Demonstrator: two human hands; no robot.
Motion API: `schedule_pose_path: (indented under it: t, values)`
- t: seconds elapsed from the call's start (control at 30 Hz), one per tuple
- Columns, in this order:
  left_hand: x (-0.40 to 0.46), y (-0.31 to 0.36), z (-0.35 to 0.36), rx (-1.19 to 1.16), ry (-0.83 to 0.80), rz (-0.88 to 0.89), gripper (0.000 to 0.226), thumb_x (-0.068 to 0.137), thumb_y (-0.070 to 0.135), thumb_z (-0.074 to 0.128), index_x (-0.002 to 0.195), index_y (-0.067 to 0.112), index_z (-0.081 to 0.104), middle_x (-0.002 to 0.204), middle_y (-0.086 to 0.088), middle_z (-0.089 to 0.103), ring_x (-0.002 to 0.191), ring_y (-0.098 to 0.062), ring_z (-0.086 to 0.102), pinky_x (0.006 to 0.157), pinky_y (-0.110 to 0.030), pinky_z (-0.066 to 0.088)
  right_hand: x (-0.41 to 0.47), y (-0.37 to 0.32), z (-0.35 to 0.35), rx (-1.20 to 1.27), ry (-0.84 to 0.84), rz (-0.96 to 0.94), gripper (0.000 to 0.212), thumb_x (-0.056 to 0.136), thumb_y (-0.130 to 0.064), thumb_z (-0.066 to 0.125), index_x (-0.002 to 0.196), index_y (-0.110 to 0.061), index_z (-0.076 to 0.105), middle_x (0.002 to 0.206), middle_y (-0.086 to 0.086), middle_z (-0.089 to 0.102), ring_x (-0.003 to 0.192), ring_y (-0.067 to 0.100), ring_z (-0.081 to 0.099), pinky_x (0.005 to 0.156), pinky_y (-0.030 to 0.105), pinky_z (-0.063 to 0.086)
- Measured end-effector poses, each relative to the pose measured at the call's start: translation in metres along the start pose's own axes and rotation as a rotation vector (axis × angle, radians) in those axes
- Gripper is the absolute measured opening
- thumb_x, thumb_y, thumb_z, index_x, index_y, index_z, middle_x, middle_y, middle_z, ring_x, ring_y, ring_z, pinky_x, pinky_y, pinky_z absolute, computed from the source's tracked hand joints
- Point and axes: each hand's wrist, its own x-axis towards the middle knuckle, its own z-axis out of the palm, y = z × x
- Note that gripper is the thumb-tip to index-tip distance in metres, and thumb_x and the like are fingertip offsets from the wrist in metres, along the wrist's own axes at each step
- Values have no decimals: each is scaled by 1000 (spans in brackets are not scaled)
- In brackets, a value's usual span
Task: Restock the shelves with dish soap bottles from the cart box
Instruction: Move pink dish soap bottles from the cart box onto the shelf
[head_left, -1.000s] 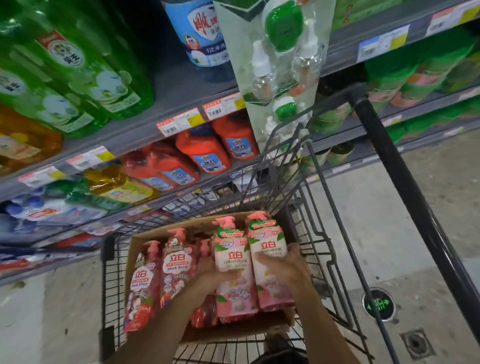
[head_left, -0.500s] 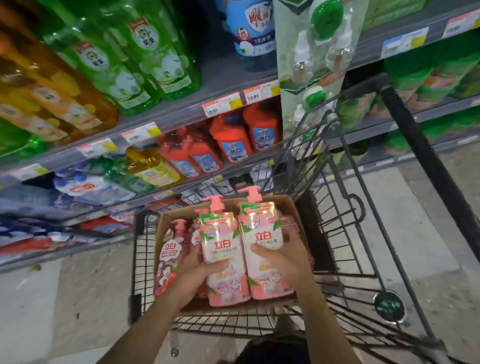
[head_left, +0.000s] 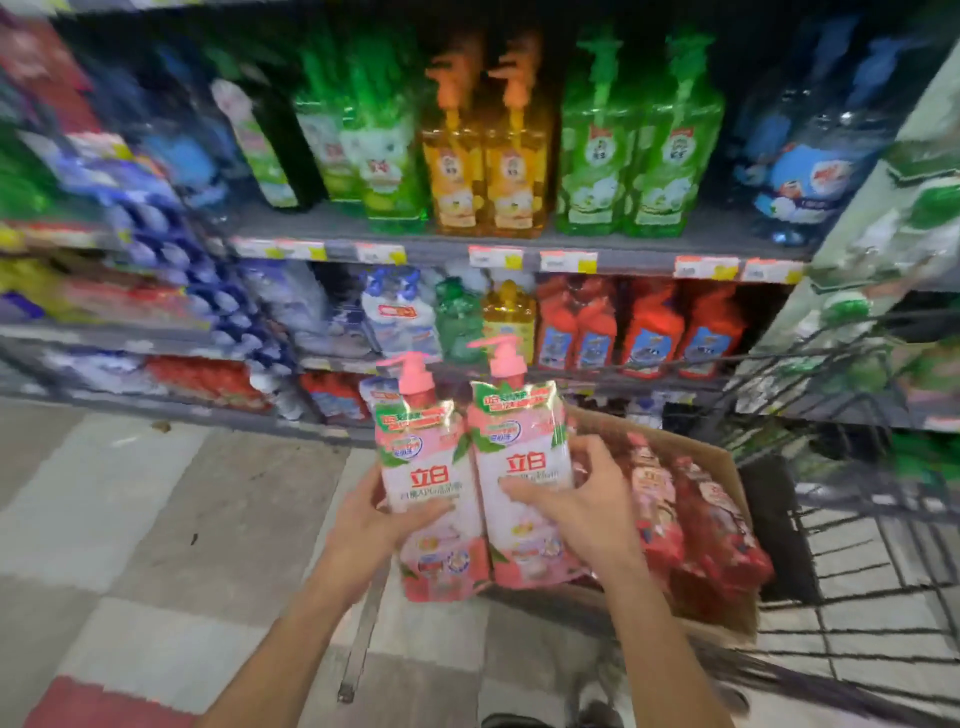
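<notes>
Now both pink bottles (head_left: 475, 486) clear of the box (head_left: 724, 470), left hand (head_left: 376, 519) and right hand (head_left: 582, 501) each gripping one.

Grey shelf (head_left: 519, 244) under upright green bottles (head_left: 639, 150) and orange bottles (head_left: 485, 161), side by side.

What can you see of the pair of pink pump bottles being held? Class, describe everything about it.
The pair of pink pump bottles stands upright, side by side, each with a pink pump head, a shiny green and gold band near the top and a pale label with red characters. The bodies look like glossy plastic, darker pink at the base. The left hand grips the left bottle and the right hand the right one. They are held beside the cardboard box, in front of the shelves.
</notes>
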Motion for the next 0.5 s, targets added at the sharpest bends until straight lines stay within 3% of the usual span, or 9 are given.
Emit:
schedule_pose_path:
  t: [0.13, 0.3, 0.5]
  values:
    - [-36, 27, -93, -43, 153, 125, 52, 62, -6, 84, 109, 7, 66, 94, 0, 77, 80, -7, 73, 65, -19, 56, -26, -39, 91, 4, -68, -142, 61, 49, -18, 100, 95, -24, 60, 83, -9, 77, 79, 3, 73, 69, 23, 57]
    - [-80, 60, -191, -80, 353, 269, 56, 58, -9, 82, 106, 12, 65, 92, 4, 78, 82, -9, 74, 66, -23, 58, -52, -88, 189, 40, -212, -284, 59, 50, -18, 99, 95, -23, 61, 87, -11, 76, 82, 2, 72, 69, 20, 55]
    - [-104, 94, -291, -82, 540, 395, 54, 63, -12, 82, 109, 12, 65, 90, 8, 77, 81, -7, 74, 65, -18, 56, -59, -145, 301, 75, -381, -427, 59, 50, -12, 98, 97, -14, 62, 89, -1, 78, 85, 14, 75, 76, 36, 60]
